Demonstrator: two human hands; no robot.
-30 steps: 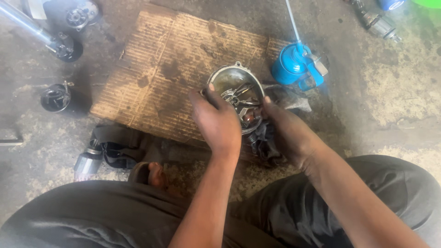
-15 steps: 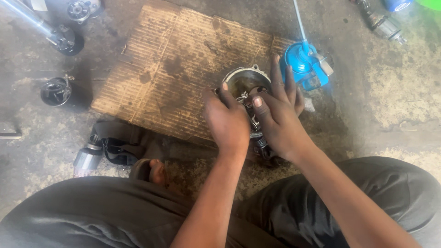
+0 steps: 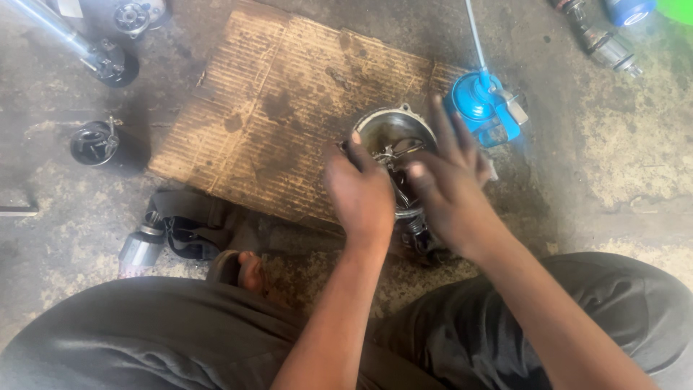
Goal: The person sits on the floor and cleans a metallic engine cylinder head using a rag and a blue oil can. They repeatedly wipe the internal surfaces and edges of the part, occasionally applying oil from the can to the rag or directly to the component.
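A round metal housing [image 3: 382,128] with small oily parts inside stands on the near right corner of a stained cardboard sheet [image 3: 289,101]. My left hand [image 3: 361,195] rests on its near left rim, fingers curled over it. My right hand [image 3: 451,188] hovers over its right side with the fingers spread, blurred by motion; whether it touches the housing I cannot tell. A dark part [image 3: 419,235] sits under the housing, mostly hidden by my hands.
A blue oil can [image 3: 480,105] with a thin spout stands right of the housing. A black cylindrical part [image 3: 94,143] lies at left, a grey filter-like part with a strap [image 3: 155,238] near my knee. Metal tools lie at the top left and top right on the concrete floor.
My right hand came off the housing's near side and spread its fingers above the right rim. My left hand slid slightly left along the rim. The view shifted a little.
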